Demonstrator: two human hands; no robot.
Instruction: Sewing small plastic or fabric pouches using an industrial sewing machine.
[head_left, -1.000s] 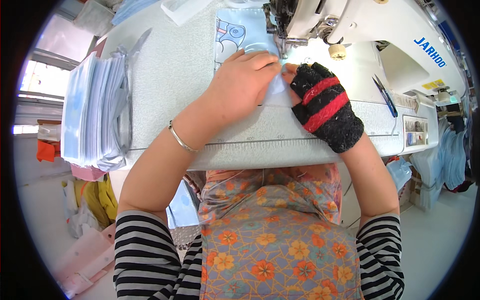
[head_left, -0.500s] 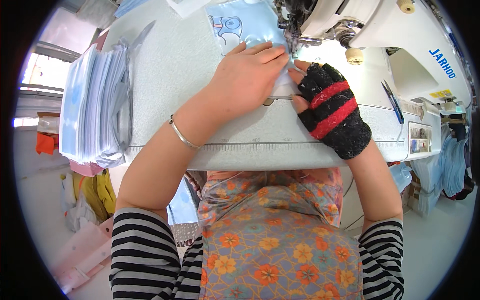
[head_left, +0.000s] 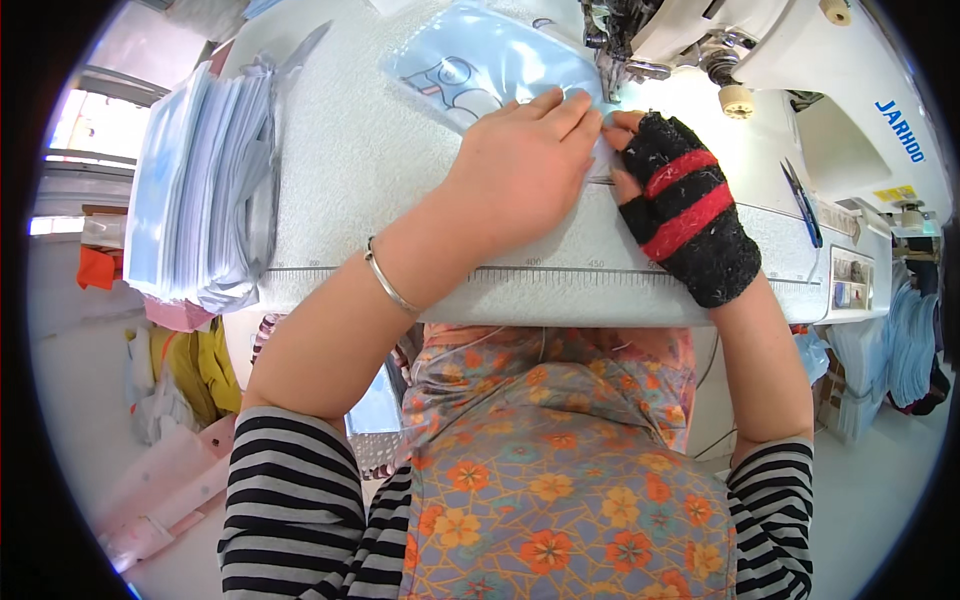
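A glossy light blue sheet (head_left: 520, 62) with a cartoon print lies slanted on the sewing machine's table, its right end at the presser foot (head_left: 611, 88). My bare left hand (head_left: 530, 160) rests on the sheet's near edge, fingers stretched out, a silver bangle on the wrist. Close beside it is my right hand (head_left: 690, 205), in a black fingerless glove with red stripes. Its thumb and fingers pinch together at the sheet's near right corner, just in front of the presser foot. My left fingers hide part of that edge.
The white sewing machine (head_left: 800, 60) takes up the upper right. Blue-handled snips (head_left: 802, 205) lie right of my glove, near a small parts tray (head_left: 851, 280). A thick stack of light blue pieces (head_left: 195, 190) stands at the left. A ruler strip (head_left: 560, 277) runs along the table's front.
The blue sheet has swung round, its printed end moving left and toward me. Both hands stay at its near edge by the presser foot. The whole view has shifted slightly.
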